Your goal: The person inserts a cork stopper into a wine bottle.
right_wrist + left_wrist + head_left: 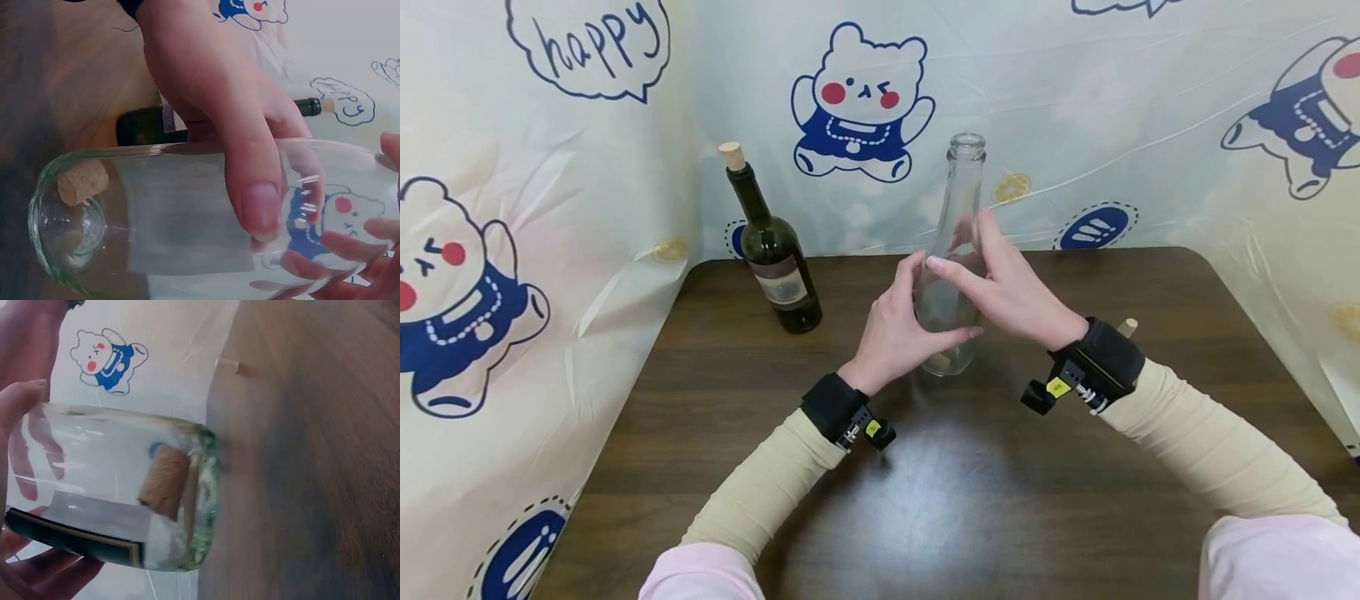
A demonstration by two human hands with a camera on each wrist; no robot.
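A clear glass bottle (951, 304) stands upright between both hands, its open mouth at the top and its base close over the table. A loose cork (165, 481) lies inside at the bottom. My left hand (895, 333) grips the lower body from the left, with the thumb across the front. Higher up, my right hand (1018, 292) holds the bottle from the right, its thumb in front and fingers behind the glass. A label (187, 212) on the far side shows through the glass.
Back left on the table (715, 467) stands a dark green wine bottle (782, 275) with a cork (732, 156) in its neck. Another cork (1127, 327) lies on the table, partly hidden behind the right wrist strap. A printed cloth (737, 67) hangs behind the table.
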